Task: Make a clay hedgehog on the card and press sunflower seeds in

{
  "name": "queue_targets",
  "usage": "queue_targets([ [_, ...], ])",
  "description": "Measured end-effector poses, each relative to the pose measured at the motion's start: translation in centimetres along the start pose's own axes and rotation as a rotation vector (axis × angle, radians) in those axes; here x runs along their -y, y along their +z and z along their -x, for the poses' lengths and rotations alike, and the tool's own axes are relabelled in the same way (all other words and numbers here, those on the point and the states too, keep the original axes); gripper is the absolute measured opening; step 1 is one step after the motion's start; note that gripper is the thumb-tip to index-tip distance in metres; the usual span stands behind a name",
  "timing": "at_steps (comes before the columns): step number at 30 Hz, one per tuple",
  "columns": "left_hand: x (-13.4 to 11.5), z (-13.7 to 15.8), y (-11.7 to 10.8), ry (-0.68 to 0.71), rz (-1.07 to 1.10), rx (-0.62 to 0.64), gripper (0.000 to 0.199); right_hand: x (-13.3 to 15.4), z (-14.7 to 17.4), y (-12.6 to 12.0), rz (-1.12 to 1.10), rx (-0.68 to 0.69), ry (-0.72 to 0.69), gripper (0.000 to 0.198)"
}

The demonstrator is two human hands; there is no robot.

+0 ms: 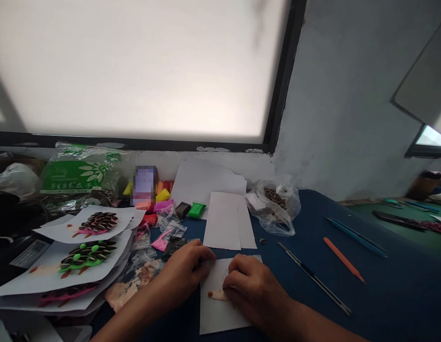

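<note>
A white paper card [220, 319] lies on the table in front of me. On it is a flat piece of peach modelling clay [219, 295], pointed at the left and tipped with a small brown ball [210, 294]. My right hand [254, 287] is closed over the clay, its bent fingertips pressing at the clay's right end and hiding it. My left hand [188, 266] is curled at the card's upper left edge, thumb and forefinger on the paper. Part of a drawn circle shows between the hands.
Finished seed-and-clay hedgehog cards [88, 259] are stacked at the left. Packets of coloured clay [197, 210], blank paper [223, 221] and a bag of seeds [275, 204] stand behind. Tweezers [314, 278], an orange tool [343, 259] and a blue tool [355, 235] lie right.
</note>
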State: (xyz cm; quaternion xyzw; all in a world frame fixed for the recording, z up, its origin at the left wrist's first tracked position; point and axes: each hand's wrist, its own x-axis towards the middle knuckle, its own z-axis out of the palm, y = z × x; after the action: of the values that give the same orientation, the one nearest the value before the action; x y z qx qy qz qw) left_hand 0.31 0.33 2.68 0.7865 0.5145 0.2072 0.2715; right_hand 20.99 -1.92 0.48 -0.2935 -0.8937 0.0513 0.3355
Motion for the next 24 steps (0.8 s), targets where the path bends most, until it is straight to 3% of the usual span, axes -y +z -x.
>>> queue_targets([
  [12,0.47,-0.06,0.34,0.027,-0.004,-0.023,0.022,-0.07,0.11,0.39,0.065,-0.021,-0.015,0.035],
  [24,0.35,-0.01,0.27,0.031,0.002,-0.019,0.021,0.33,-0.10,-0.53,-0.029,0.069,0.051,0.018],
])
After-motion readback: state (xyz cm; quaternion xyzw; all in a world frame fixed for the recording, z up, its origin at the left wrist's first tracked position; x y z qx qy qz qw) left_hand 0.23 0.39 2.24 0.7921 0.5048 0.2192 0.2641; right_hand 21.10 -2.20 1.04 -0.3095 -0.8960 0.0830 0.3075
